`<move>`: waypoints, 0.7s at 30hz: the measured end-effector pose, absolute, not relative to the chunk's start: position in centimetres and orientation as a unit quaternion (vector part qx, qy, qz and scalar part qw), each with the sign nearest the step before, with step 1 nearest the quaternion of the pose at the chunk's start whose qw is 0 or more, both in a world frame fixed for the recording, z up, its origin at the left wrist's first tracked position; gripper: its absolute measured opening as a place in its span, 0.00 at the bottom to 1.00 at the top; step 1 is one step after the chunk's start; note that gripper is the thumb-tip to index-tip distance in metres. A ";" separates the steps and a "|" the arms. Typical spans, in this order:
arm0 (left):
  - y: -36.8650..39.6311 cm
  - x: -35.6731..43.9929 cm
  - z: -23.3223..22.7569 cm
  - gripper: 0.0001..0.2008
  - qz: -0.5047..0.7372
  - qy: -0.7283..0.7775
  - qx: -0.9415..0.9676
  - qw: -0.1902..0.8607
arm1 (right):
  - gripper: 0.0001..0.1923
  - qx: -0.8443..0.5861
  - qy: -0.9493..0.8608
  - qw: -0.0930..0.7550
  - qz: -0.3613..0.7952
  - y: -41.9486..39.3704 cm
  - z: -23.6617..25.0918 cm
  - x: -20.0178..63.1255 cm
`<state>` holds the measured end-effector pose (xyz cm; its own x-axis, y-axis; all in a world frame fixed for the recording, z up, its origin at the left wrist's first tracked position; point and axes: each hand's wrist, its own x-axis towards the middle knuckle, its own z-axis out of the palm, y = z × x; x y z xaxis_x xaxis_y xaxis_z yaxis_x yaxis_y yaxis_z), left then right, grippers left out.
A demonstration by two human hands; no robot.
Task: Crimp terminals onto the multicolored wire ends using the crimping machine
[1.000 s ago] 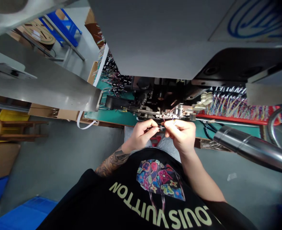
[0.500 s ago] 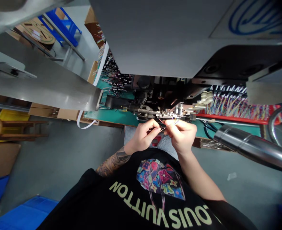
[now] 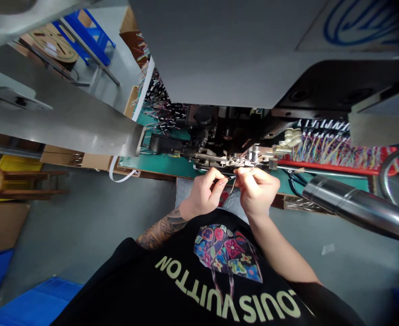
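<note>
A thin wire [image 3: 232,180] is pinched between both hands just in front of the press [image 3: 233,156] on the green desk [image 3: 159,164]. The left hand [image 3: 204,194] has its grip pressed together on one end; the right hand [image 3: 256,190] has its grip closed on the other, close to the machine's metal front. The wire seems not yet fed in, so that step is judged still open. Many wires [image 3: 335,151] are laid out in a red tray [image 3: 321,166] at the right, and another bundle [image 3: 159,106] at the left; which are finished cannot be told.
</note>
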<state>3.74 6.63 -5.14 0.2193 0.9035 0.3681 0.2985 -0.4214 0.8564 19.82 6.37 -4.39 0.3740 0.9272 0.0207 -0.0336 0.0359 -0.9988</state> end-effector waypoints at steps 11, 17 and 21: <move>6.6 3.7 -5.1 0.14 0.429 0.453 0.734 0.268 | 0.26 -0.572 -0.367 0.597 0.427 6.7 -4.2 19.5; 6.9 3.4 -5.0 0.14 0.423 0.444 0.752 0.243 | 0.27 -0.587 -0.383 0.596 0.392 6.8 -3.9 19.3; 7.5 2.8 -4.8 0.14 0.426 0.421 0.762 0.246 | 0.26 -0.552 -0.415 0.562 0.456 7.0 -3.8 20.0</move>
<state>2.79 7.45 -4.82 0.2826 0.8507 0.4433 0.4315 -0.5255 0.7333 19.99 6.96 -3.78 0.2410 0.9698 -0.0374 -0.0540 -0.0251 -0.9982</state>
